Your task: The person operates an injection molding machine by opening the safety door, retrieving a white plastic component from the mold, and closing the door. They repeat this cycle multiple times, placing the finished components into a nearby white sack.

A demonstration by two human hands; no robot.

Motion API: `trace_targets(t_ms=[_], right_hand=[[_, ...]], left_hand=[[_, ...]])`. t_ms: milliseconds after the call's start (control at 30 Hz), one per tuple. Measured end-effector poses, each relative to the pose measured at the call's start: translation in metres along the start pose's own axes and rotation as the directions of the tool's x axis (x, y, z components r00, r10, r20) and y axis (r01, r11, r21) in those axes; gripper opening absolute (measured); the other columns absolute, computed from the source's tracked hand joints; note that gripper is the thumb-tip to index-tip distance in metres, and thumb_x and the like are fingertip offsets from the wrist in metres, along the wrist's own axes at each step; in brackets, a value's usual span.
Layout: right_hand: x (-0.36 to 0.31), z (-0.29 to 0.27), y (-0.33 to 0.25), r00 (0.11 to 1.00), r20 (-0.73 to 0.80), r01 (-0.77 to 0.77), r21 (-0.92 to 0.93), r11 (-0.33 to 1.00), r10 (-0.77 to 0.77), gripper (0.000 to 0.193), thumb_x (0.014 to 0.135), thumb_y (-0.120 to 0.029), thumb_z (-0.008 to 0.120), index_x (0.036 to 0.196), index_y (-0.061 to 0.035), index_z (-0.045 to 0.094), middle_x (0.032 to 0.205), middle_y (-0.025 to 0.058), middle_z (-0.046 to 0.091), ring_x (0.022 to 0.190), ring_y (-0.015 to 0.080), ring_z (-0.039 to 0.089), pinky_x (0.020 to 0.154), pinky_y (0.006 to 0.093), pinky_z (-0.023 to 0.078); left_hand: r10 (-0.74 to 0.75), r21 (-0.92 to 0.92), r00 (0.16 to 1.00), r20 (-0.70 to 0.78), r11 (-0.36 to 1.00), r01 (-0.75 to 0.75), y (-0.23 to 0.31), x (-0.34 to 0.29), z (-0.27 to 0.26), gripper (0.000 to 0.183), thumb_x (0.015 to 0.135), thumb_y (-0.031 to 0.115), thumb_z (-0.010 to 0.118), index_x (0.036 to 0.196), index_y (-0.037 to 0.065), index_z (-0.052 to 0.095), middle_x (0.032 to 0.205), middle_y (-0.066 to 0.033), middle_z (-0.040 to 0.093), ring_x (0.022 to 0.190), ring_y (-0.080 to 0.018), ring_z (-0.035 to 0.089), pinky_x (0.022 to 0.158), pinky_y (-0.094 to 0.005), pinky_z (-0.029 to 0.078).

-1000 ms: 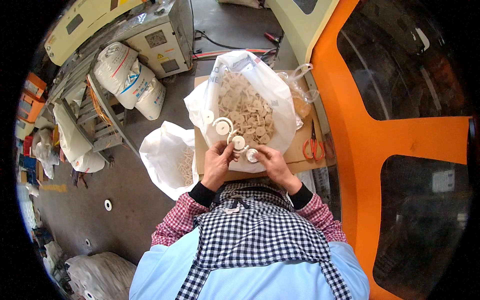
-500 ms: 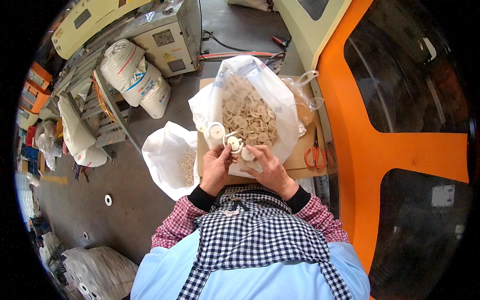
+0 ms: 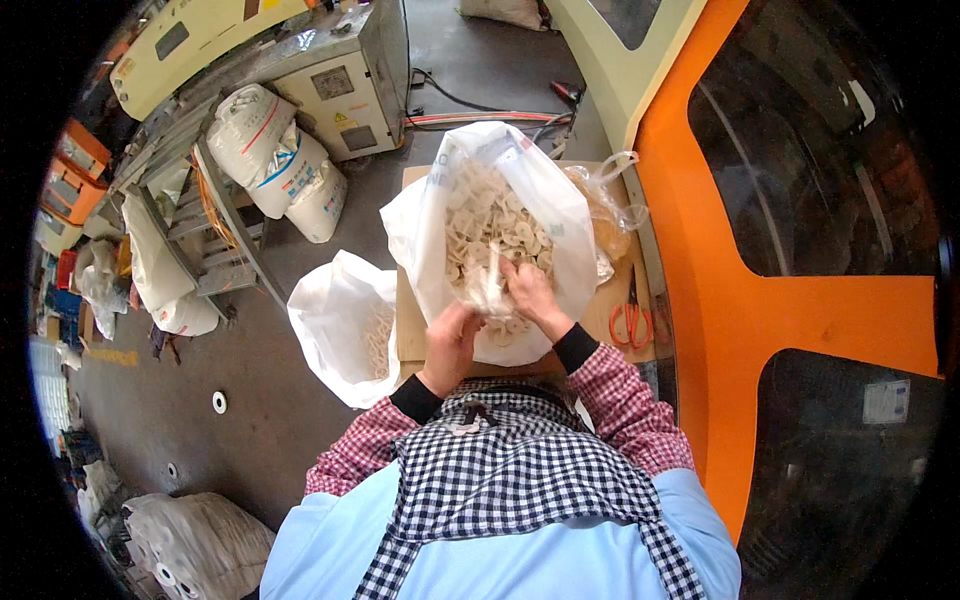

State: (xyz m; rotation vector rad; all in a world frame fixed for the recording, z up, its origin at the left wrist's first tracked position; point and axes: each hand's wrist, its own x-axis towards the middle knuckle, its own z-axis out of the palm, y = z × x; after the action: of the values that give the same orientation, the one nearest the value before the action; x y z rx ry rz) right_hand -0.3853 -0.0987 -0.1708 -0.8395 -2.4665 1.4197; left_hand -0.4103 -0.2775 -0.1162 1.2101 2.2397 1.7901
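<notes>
In front of me stands a large white bag (image 3: 567, 225), wide open and filled with small off-white plastic discs with stems (image 3: 500, 225). Over its near edge my left hand (image 3: 450, 345) is closed, its fingertips pinching the near side of a white plastic moulding (image 3: 487, 292). My right hand (image 3: 533, 295) reaches further into the bag mouth, fingers curled against the same moulding. Motion smears that piece, so its shape does not show. To the left, a smaller white bag (image 3: 325, 320) holds thin off-white plastic scraps (image 3: 380, 340).
Both bags adjoin a cardboard-topped surface (image 3: 590, 345). Orange-handled scissors (image 3: 631, 322) and a clear plastic bag (image 3: 612, 215) lie at its right. An orange machine frame (image 3: 700, 200) rises close on my right. Stacked white sacks (image 3: 275, 160) and a metal rack (image 3: 225, 225) stand at left.
My right hand has moved forward, deeper over the disc-filled bag. My left hand has shifted slightly right. The moulding, with discs plainly visible before, has moved forward and is now blurred.
</notes>
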Motion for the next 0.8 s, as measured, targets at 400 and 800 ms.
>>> trace_targets(t_ms=[400, 800], right_hand=[[-0.063, -0.053, -0.062, 0.774, 0.270, 0.513, 0.262, 0.818, -0.572, 0.024, 0.079, -0.009, 0.063, 0.102, -0.0052, 0.058, 0.093, 0.0123, 0.057, 0.079, 0.0304, 0.059, 0.069, 0.0363, 0.049], [-0.032, -0.012, -0.008, 0.839, 0.539, -0.311, 0.587, 0.747, -0.074, 0.028, 0.087, -0.026, 0.058, 0.092, 0.0015, 0.061, 0.075, 0.0012, 0.060, 0.067, 0.0078, 0.056, 0.057, 0.0224, 0.044]], left_hand=[[-0.482, -0.483, 0.832, 0.276, 0.678, 0.554, -0.008, 0.000, -0.006, 0.016, 0.090, 0.012, 0.055, 0.090, -0.003, 0.059, 0.074, -0.0021, 0.058, 0.060, -0.0063, 0.051, 0.052, -0.0199, 0.040], [0.477, 0.456, 0.855, 0.205, 0.726, -0.515, 0.002, 0.009, -0.018, 0.021, 0.078, -0.003, 0.053, 0.098, -0.001, 0.058, 0.080, -0.0122, 0.058, 0.069, -0.0268, 0.059, 0.061, -0.0329, 0.049]])
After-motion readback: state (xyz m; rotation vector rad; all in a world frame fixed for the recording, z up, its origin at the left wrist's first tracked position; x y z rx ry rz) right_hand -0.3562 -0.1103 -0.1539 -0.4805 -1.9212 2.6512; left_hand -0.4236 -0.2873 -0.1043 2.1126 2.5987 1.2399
